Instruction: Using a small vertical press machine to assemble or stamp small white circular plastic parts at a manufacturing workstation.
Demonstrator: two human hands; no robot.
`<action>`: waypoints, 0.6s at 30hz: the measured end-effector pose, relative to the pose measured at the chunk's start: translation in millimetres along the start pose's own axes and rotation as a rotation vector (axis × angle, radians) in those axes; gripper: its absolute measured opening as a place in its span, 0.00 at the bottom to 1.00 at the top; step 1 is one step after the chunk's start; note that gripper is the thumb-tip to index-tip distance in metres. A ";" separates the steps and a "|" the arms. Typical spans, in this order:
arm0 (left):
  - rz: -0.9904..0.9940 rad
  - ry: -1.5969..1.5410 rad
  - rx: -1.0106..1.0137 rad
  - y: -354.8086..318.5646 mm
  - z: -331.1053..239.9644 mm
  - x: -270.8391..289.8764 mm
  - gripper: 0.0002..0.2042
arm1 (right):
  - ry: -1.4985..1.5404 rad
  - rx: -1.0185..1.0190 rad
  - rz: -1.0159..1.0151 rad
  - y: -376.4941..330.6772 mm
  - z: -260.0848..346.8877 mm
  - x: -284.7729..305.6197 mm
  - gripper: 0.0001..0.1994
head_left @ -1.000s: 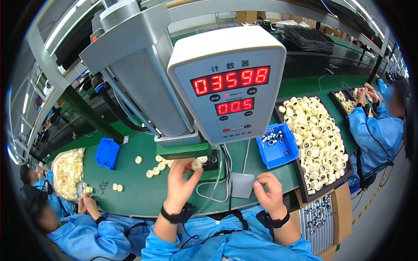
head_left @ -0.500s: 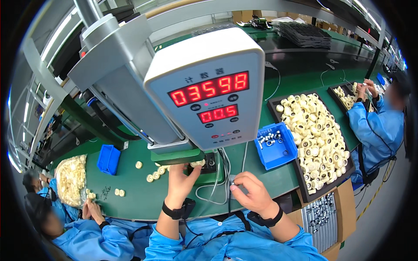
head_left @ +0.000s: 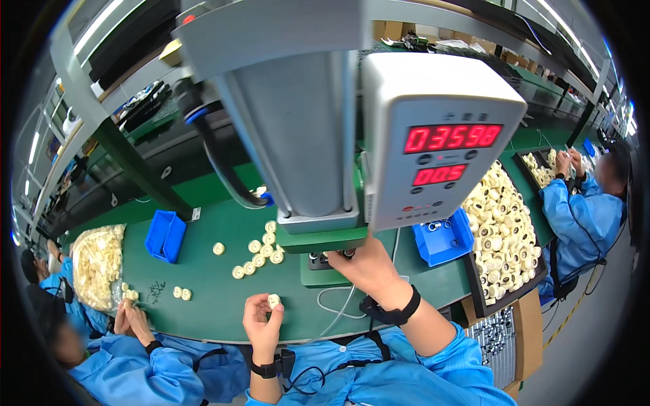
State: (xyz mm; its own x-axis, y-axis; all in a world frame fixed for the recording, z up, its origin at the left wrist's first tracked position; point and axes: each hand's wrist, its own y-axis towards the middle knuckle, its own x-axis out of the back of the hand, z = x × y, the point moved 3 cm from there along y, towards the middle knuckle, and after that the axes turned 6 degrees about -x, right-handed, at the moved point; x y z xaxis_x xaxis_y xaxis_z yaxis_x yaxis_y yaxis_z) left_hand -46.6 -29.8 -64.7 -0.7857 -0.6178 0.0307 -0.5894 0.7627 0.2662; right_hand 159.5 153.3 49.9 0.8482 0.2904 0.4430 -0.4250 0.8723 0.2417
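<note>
The left hand (head_left: 263, 323) pinches one small cream ribbed plastic part (head_left: 274, 300) between thumb and fingertips, just above the near edge of the green counter (head_left: 210, 304). The right hand (head_left: 365, 265) reaches under the grey press machine (head_left: 298, 128), its fingers at the black fixture (head_left: 330, 257) on the green base plate; whether they are closed on something I cannot tell, because the machine hides the tips.

I judge that the step in hand is the loading of the press: one hand serves the fixture while the other keeps the next part ready. The next move probably calls for bringing the held part to the fixture and seating it straight.

Count: one part in the hand; about eight loose parts in a cluster (head_left: 261, 252) left of the press, one single part (head_left: 219, 248) further left, two more (head_left: 181, 293) near the front. Two blue bins, one at the left (head_left: 166, 235) and one at the right (head_left: 443, 237). One black tray (head_left: 504, 237) is full of the same parts, too many to count.
</note>
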 end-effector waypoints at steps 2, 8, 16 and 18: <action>0.026 -0.022 0.006 4.6 1.6 -1.3 0.15 | 0.016 0.033 0.034 8.5 6.6 -2.0 0.17; 0.041 -0.091 0.038 7.5 2.3 2.5 0.16 | 0.066 0.034 -0.030 9.6 25.0 -1.5 0.13; 0.059 -0.052 -0.011 8.4 4.9 0.3 0.16 | -0.027 0.056 -0.228 -35.7 18.1 13.4 0.25; 0.042 -0.057 0.006 6.6 7.3 3.3 0.15 | -0.298 0.189 -0.116 -63.9 8.7 31.3 0.24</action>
State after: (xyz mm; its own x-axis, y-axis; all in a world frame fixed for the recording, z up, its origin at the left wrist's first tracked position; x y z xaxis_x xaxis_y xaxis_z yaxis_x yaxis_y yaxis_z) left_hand -54.5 -25.5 -69.8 -0.8191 -0.5735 -0.0127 -0.5565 0.7890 0.2602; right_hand 210.5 103.2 55.8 0.7766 0.0422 0.6286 -0.4061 0.7963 0.4482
